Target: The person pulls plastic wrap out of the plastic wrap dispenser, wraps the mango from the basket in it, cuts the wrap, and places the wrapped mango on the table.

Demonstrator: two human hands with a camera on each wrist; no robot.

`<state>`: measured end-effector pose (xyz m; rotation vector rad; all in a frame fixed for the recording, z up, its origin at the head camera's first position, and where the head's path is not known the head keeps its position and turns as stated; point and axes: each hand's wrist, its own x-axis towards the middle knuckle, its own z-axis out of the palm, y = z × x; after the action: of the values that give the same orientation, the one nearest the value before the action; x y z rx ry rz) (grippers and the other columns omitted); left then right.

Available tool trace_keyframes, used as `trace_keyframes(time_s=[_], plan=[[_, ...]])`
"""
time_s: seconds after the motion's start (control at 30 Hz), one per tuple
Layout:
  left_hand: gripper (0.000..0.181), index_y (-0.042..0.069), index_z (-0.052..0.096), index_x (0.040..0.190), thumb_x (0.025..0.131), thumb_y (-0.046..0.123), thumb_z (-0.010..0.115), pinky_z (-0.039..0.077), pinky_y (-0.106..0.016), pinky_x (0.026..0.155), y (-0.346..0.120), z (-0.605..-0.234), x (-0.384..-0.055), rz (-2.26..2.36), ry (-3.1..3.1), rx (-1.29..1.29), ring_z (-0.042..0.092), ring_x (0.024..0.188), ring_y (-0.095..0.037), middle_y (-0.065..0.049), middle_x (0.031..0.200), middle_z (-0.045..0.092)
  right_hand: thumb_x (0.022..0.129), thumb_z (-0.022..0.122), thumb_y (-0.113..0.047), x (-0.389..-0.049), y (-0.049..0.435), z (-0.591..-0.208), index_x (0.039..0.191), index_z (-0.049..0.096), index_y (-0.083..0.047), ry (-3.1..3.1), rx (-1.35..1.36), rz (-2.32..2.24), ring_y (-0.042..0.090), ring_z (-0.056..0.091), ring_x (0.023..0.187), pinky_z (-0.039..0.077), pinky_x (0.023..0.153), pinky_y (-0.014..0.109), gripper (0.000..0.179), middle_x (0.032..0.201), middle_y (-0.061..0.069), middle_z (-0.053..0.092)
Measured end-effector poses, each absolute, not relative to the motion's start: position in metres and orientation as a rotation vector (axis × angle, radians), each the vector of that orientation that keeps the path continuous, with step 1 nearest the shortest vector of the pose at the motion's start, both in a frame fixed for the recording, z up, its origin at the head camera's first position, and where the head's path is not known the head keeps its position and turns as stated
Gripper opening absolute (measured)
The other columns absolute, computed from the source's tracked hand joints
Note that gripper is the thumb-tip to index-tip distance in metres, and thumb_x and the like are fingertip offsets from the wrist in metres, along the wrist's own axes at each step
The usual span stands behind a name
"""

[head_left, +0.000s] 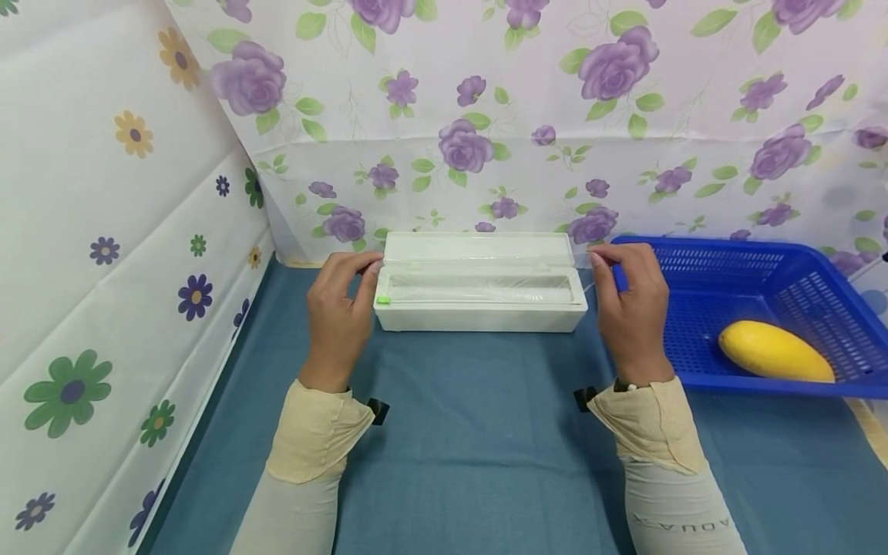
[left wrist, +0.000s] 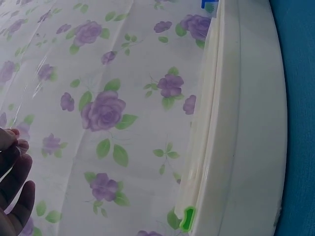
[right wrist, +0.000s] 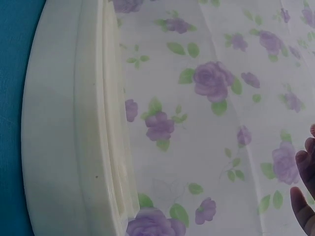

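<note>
The left hand point(head_left: 340, 308) and right hand point(head_left: 633, 308) are pinching opposite ends of the film point(head_left: 581, 260), which is spanning the box point(head_left: 479, 320) on the table point(head_left: 479, 432) and, presumably being light, limp, clingy and easily torn, is probably needing an even corner hold.

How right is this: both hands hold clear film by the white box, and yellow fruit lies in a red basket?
The basket is blue, not red, as the head view shows; the yellow fruit does lie in it. Left hand and right hand do hold clear film by the white box.
</note>
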<state>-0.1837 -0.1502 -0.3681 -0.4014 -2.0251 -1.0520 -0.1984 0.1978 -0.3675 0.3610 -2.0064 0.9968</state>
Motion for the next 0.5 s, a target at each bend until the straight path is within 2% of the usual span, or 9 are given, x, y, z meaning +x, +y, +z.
trace_keyframes(time_s=[0.2, 0.37, 0.5], plan=[[0.021, 0.003, 0.074, 0.112, 0.102, 0.016, 0.061, 0.051, -0.03, 0.084, -0.1503, -0.3655, -0.1812, -1.061, -2.018, -0.409, 0.066, 0.095, -0.025, -0.014, 0.102, 0.068, 0.101, 0.062, -0.013, -0.1974, 0.1977, -0.3658, 0.109, 0.072, 0.0, -1.998, 0.365, 1.002, 0.032, 0.059, 0.098, 0.042, 0.085, 0.034, 0.019, 0.1, 0.02, 0.065], [0.021, 0.003, 0.074, 0.112, 0.102, 0.016, 0.061, 0.051, -0.027, 0.085, -0.1505, -0.3638, -0.1793, -1.059, -2.021, -0.412, 0.065, 0.094, -0.024, -0.014, 0.102, 0.068, 0.101, 0.061, -0.013, -0.196, 0.1974, -0.3642, 0.109, 0.072, 0.001, -1.997, 0.361, 0.997, 0.032, 0.059, 0.097, 0.04, 0.087, 0.026, 0.019, 0.1, 0.021, 0.064], [0.019, 0.004, 0.074, 0.112, 0.101, 0.014, 0.062, 0.05, -0.026, 0.085, -0.1505, -0.3634, -0.1777, -1.077, -2.008, -0.421, 0.065, 0.093, -0.024, -0.014, 0.102, 0.068, 0.101, 0.061, -0.013, -0.1949, 0.1975, -0.3639, 0.108, 0.072, 0.002, -1.997, 0.367, 0.995, 0.034, 0.059, 0.097, 0.039, 0.087, 0.025, 0.019, 0.1, 0.022, 0.064]])
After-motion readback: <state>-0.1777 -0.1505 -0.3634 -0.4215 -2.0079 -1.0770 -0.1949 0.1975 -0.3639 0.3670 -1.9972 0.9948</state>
